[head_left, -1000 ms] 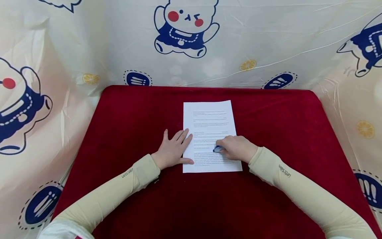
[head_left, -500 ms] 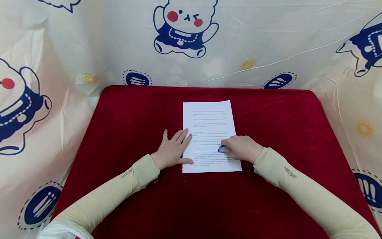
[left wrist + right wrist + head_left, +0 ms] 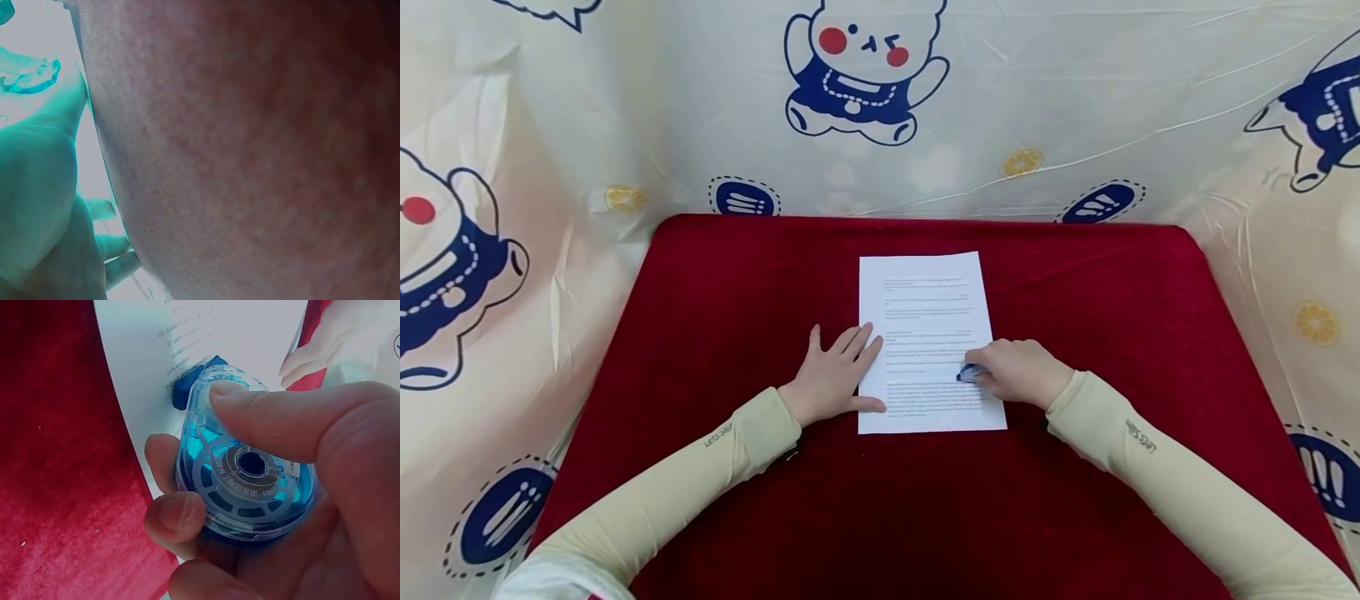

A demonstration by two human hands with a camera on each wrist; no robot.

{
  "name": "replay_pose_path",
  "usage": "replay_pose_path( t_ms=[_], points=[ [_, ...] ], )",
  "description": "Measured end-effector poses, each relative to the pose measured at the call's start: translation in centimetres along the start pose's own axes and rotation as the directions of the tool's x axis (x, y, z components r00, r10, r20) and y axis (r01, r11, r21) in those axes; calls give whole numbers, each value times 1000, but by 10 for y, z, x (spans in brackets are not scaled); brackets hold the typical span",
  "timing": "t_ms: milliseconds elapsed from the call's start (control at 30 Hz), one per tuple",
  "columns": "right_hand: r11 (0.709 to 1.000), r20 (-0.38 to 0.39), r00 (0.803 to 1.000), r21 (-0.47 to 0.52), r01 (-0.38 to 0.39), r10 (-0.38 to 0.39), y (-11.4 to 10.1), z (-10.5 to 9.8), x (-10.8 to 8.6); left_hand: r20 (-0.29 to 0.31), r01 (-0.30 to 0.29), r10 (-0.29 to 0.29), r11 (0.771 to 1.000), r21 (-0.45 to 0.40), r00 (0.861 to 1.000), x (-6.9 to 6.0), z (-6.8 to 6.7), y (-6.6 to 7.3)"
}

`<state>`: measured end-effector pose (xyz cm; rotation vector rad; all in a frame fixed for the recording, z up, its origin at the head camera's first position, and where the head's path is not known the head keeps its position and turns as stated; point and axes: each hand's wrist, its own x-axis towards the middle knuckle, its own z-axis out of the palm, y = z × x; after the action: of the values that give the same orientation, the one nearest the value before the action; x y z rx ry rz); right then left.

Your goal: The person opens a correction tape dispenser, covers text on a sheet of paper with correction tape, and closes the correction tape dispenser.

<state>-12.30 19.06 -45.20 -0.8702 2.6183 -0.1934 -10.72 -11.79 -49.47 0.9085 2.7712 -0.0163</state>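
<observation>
A printed sheet of paper (image 3: 917,292) lies on the red-covered table. My left hand (image 3: 835,375) rests with spread fingers on the sheet's left edge. Over the lower right of the page, my right hand (image 3: 1018,372) grips a blue, clear-cased correction tape (image 3: 972,372). In the right wrist view, the thumb lies on top of the correction tape (image 3: 250,481) and curled fingers wrap its far side. Its blue tip end (image 3: 187,387) is at the printed lines; whether it touches the paper is hard to tell. The left wrist view is mostly filled by blurred skin.
Dark red velvet cloth (image 3: 737,283) covers the table. A white curtain (image 3: 985,92) with cartoon prints hangs behind it and along both sides. The table's far edge runs close to the curtain.
My right hand has slid a little to the right across the page with the correction tape in its grip. The left hand and the paper have stayed practically still.
</observation>
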Motion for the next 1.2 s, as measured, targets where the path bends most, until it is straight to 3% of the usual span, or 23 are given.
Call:
replay_pose_path(
  t_ms=[633,967,1200],
  points=[
    [999,-22,999,-32,-24,24,11,0,-15,10,7,-7,1000,7,1000,1,2,-1],
    [999,-31,998,-17,-50,50,17,1,-20,-29,-4,4,1000,-5,1000,3,12,-3],
    [997,-21,997,-19,-74,74,18,-1,-22,-35,-8,8,1000,1,999,1,9,-3]
  ],
)
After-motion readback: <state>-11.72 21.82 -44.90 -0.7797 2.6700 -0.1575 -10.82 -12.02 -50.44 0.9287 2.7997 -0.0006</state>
